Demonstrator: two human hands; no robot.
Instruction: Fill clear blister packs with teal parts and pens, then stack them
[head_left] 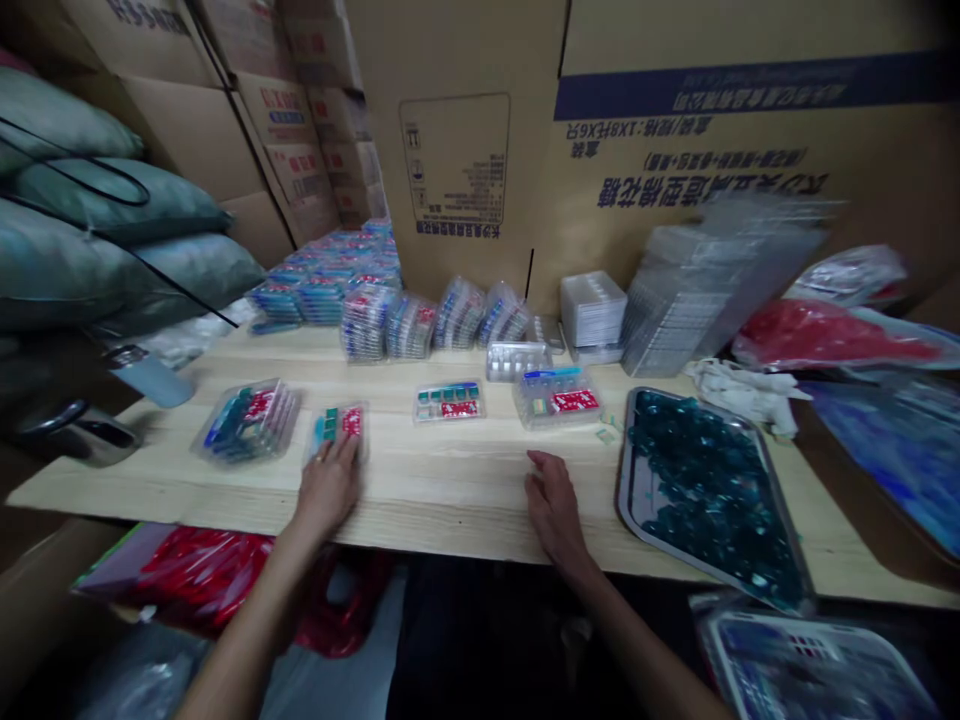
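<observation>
Probably light, flimsy pack (351, 419) left of tray (626, 478), rim-grip best; left hand (328, 485) atop, pinch unclear, right hand (553, 497) loosely curled, empty.

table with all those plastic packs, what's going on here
A person's left hand has its fingers on a plastic pack with green and red items at the left of the wooden table. The right hand is over the table near its front edge, holding nothing. Another filled pack lies between and beyond the hands, and a stack of packs sits left of the left hand. To the right is a metal tray of dark green pieces.
</observation>
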